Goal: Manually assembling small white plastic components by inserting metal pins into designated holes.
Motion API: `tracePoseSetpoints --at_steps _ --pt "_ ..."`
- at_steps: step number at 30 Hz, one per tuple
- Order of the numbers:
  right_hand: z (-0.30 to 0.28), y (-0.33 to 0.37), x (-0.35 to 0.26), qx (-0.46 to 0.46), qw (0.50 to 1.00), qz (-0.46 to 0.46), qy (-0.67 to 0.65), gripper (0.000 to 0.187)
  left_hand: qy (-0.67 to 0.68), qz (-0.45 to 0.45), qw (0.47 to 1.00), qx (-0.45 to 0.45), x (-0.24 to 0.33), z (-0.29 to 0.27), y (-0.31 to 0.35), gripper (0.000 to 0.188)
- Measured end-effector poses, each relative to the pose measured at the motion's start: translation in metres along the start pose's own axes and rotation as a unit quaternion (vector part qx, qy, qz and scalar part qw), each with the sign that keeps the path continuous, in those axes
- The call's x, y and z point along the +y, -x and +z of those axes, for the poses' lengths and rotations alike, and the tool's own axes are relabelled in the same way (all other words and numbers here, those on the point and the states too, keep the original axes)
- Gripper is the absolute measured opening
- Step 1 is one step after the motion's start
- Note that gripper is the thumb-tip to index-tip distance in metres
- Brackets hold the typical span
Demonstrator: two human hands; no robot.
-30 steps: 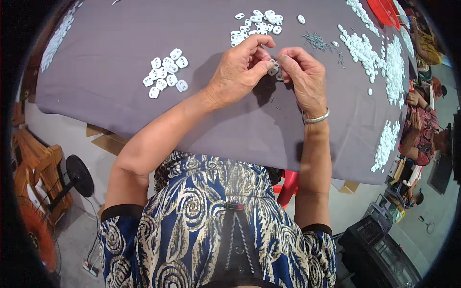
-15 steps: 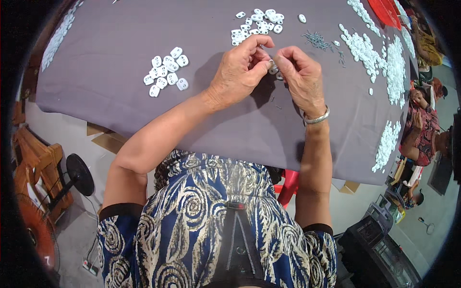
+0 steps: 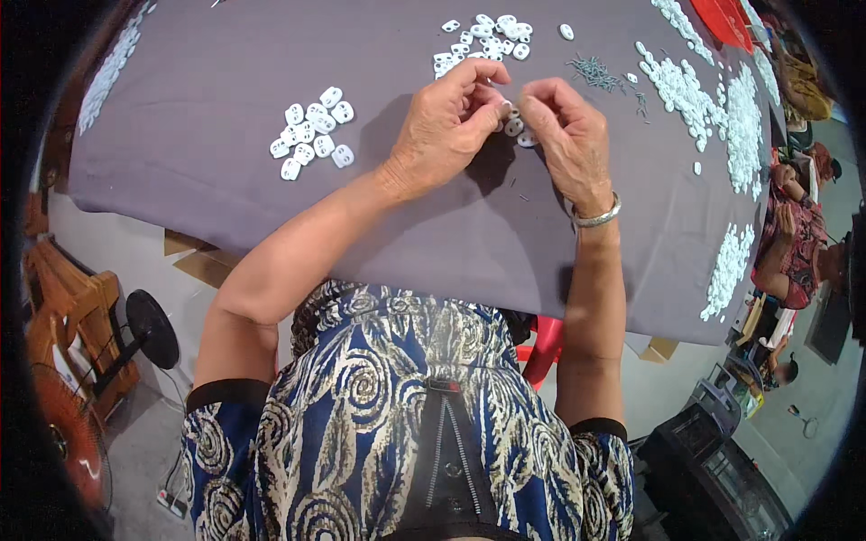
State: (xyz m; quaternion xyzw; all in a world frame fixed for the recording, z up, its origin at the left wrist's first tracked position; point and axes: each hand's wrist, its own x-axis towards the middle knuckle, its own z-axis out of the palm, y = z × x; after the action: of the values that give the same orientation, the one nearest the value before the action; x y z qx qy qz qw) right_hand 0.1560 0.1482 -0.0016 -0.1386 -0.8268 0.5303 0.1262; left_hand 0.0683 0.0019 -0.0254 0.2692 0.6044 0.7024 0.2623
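My left hand (image 3: 446, 117) is closed in a pinch, with the edge of a small white plastic piece (image 3: 506, 107) showing at its thumb tip. Just right of it, my right hand (image 3: 579, 140) has thumb and forefinger pressed together; whatever lies between them is too small to make out. Below the gap between the hands, a few white two-holed pieces (image 3: 514, 127) lie on the grey cloth, partly covered by my fingers. Beyond my left hand sits a cluster of similar pieces (image 3: 487, 43). Thin dark grey pins (image 3: 593, 74) form a pile beyond my right hand.
Another group of white two-holed pieces (image 3: 315, 114) lies left of my left forearm. Large spreads of small white parts (image 3: 741, 126) cover the table's right side, near a red tray (image 3: 724, 25). A black fan (image 3: 151, 329) stands lower left. People sit at the far right.
My two hands have drawn slightly apart: the left shifted a little left and away, the right a little to the right. More of the white pieces between them now shows.
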Motion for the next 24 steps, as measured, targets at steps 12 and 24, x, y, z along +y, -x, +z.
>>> tracePoseSetpoints --at_steps 12,24 --pt "-0.038 0.006 0.011 -0.040 0.996 -0.025 0.070 0.007 0.018 0.021 0.999 0.037 0.003 -0.011 -0.007 0.022" --pt "-0.025 0.010 0.001 -0.083 0.977 -0.082 0.178 0.018 0.020 0.029 0.999 0.027 0.000 -0.011 -0.007 0.028"
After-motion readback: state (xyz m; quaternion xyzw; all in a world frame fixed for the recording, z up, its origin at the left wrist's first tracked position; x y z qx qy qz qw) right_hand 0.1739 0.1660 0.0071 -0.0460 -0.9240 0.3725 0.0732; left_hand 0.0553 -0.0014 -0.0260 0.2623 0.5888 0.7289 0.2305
